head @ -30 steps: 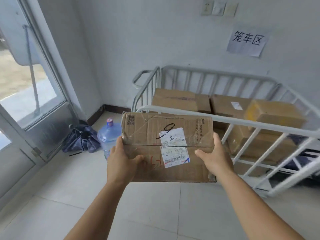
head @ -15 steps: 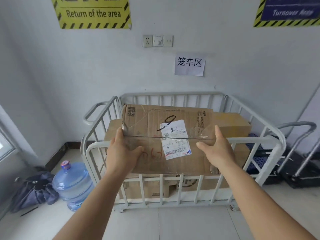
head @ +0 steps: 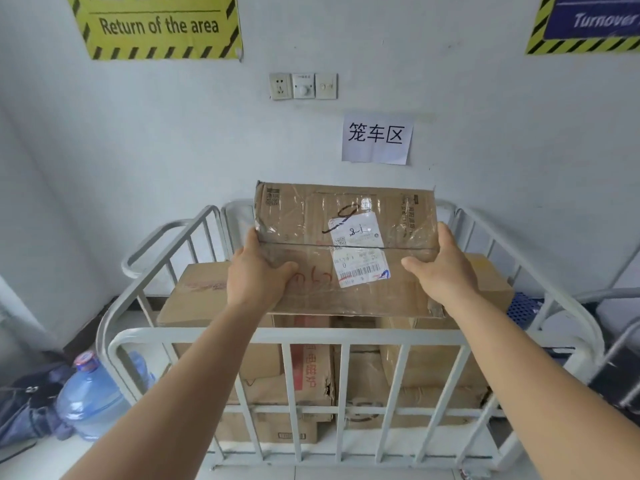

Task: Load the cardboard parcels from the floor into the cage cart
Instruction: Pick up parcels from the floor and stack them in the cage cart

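Observation:
I hold a flat cardboard parcel with a white shipping label and clear tape, out over the white cage cart. My left hand grips its left edge, thumb on top. At the right edge my right hand grips it the same way. The parcel hangs above the cart's front rail and over the stacked cardboard boxes inside. A large box lies on top of the stack at the left, under the parcel.
The cart stands against a white wall with a paper sign and sockets. A blue water jug and a dark bag sit on the floor at the left. A dark trolley with a grey handle stands at the right.
I have turned to face the cart and come close to it. The parcel has risen and moved forward over the front rail, with both hands still on its edges.

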{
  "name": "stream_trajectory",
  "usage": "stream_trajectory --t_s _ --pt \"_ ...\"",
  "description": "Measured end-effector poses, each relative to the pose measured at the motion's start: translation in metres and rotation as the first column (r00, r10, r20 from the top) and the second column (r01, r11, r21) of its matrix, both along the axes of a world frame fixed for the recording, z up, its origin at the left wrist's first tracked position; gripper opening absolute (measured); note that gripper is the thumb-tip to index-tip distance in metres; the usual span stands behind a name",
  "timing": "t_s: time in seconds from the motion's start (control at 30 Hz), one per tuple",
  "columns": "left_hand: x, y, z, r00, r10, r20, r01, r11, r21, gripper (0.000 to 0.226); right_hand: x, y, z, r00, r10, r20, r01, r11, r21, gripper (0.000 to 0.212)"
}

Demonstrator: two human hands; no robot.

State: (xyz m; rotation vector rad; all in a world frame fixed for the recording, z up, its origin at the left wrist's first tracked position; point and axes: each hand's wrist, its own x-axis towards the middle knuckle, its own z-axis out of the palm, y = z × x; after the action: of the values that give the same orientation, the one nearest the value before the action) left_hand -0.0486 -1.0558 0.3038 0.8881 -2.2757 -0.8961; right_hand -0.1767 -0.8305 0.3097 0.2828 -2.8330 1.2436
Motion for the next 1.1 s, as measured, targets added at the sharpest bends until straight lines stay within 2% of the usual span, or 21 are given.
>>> stream_trajectory --t_s 0.2,0.33,0.57,0.63,0.77,0.97,1.1 --pt "-0.082 -0.035 -0.034 0.993 -0.09 0.08 0.085 0.995 0.056 0.064 -0.069 -0.025 -0.029 0.998 -0.045 0.052 0.043 0.998 0.042 0.086" --pt "-0.13 -0.059 -0.061 0.974 -0.153 0.167 0.133 0.983 0.126 0.062 -0.113 -0.045 -0.055 0.992 -0.089 0.093 0.079 0.99 0.113 0.086" --pt "-0.189 -0.09 -0.114 0.896 -0.222 0.385 0.165 0.971 0.175 0.068 -0.16 -0.074 -0.12 0.951 -0.134 0.278 0.085 0.98 0.181 0.085" --pt "-0.205 -0.098 -0.128 0.865 -0.231 0.446 0.171 0.97 0.172 0.068 -0.17 -0.082 -0.141 0.934 -0.144 0.327 0.086 0.979 0.188 0.09" --pt "-0.234 -0.114 -0.157 0.802 -0.222 0.555 0.159 0.974 0.159 0.083 -0.188 -0.099 -0.177 0.894 -0.129 0.43 0.016 0.967 0.256 0.11" --pt "-0.273 -0.126 -0.2 0.684 -0.208 0.699 0.133 0.978 0.162 0.106 -0.215 -0.119 -0.224 0.839 -0.109 0.533 -0.093 0.936 0.338 0.121" --pt "-0.304 -0.133 -0.231 0.618 -0.218 0.755 0.144 0.976 0.164 0.108 -0.233 -0.125 -0.25 0.766 -0.111 0.633 -0.141 0.932 0.334 0.119"
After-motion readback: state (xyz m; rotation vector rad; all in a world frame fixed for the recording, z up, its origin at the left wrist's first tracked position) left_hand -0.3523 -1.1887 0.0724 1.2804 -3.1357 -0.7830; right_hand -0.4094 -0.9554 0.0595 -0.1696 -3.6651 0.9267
